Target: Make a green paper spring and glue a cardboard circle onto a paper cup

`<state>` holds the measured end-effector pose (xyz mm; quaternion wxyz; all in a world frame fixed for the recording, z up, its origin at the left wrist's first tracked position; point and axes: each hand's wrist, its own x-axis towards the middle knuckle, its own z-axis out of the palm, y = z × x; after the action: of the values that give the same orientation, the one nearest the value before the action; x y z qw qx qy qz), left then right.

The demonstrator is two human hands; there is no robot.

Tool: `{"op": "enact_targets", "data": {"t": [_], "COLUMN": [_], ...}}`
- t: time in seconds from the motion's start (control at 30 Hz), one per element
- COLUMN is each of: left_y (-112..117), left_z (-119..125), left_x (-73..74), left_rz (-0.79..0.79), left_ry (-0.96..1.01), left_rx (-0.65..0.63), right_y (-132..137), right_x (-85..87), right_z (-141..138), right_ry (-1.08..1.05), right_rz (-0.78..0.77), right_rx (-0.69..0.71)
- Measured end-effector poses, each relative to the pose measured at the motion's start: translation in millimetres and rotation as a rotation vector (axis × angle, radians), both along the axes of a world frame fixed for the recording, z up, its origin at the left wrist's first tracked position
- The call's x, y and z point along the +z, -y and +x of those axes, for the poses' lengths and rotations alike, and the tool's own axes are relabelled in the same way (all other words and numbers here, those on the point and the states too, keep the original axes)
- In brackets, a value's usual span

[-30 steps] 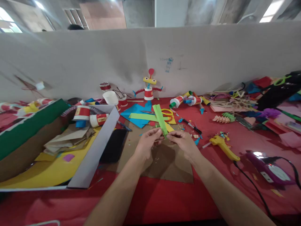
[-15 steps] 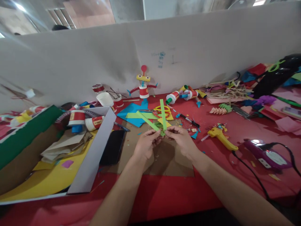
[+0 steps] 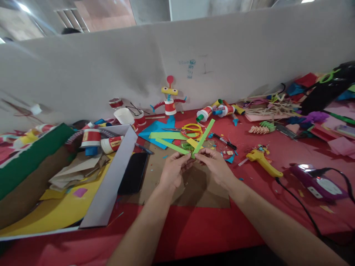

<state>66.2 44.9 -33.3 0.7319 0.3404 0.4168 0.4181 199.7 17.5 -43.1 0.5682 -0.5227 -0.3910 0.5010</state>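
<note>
My left hand [image 3: 172,171] and my right hand [image 3: 215,165] meet over a brown cardboard sheet [image 3: 194,188] and pinch the joined ends of two green paper strips [image 3: 203,137]. One strip points up and right, the other [image 3: 172,146] lies out to the left. Both hands are closed on the strips' corner. Just behind the fingers sits a small folded green paper spring [image 3: 188,147].
Yellow-handled scissors [image 3: 191,130] and blue paper [image 3: 155,129] lie beyond the hands. A paper-cup robot figure [image 3: 169,101] stands by the white partition. A black phone [image 3: 133,172] lies left, a yellow glue gun [image 3: 263,162] and a purple device [image 3: 318,184] right. Paper cups [image 3: 91,138] and boards crowd the left.
The upright green strip has swung over to the right, and the other strip has dropped further left. My hands stay together at the same spot.
</note>
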Motion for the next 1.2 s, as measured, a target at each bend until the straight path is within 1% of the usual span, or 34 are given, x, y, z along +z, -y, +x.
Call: {"op": "enact_targets", "data": {"t": [0.13, 0.3, 0.47, 0.67, 0.83, 0.87, 0.93, 1.0, 1.03, 1.07, 1.13, 1.2], "left_y": [1, -2, -1, 1, 1, 0, -3, -7, -9, -10, -12, -11], "left_z": [1, 1, 1, 2, 2, 1, -3, -9, -12, -14, -17, -17], "left_x": [-3.5, -6.2, -5.6, -2.5, -1.2, -0.4, 2.4, 7.5, 10.6, 13.7, 19.1, 21.6], "left_rz": [0.024, 0.013, 0.012, 0.015, -0.002, 0.010, 0.083, 0.202, 0.257, 0.294, 0.312, 0.280], "left_ry": [0.022, -0.001, -0.019, -0.050, -0.050, -0.054, -0.074, -0.100, -0.101, -0.088, -0.042, -0.002], "left_rx": [-0.012, -0.008, 0.003, 0.022, 0.006, 0.031, 0.159, 0.346, 0.421, 0.466, 0.473, 0.399], "right_y": [-1, -1, -1, 1, 0, 0, -2, -3, -4, -4, -5, -4], "right_x": [-0.7, 0.2, 2.2, -0.3, 1.4, 1.8, 1.0, -3.0, -6.1, -9.5, -15.1, -15.2], "right_z": [1, 1, 1, 0, -1, 0, 4, 10, 13, 14, 14, 13], "right_ry": [0.001, 0.030, 0.032, 0.022, 0.017, 0.011, 0.036, 0.172, 0.290, 0.432, 0.723, 0.942], "right_rz": [-0.013, -0.007, 0.002, 0.016, 0.014, 0.009, -0.023, -0.044, -0.037, -0.016, 0.037, 0.055], "right_rx": [0.022, 0.002, -0.006, 0.003, -0.015, -0.025, -0.011, 0.097, 0.169, 0.227, 0.264, 0.223]}}
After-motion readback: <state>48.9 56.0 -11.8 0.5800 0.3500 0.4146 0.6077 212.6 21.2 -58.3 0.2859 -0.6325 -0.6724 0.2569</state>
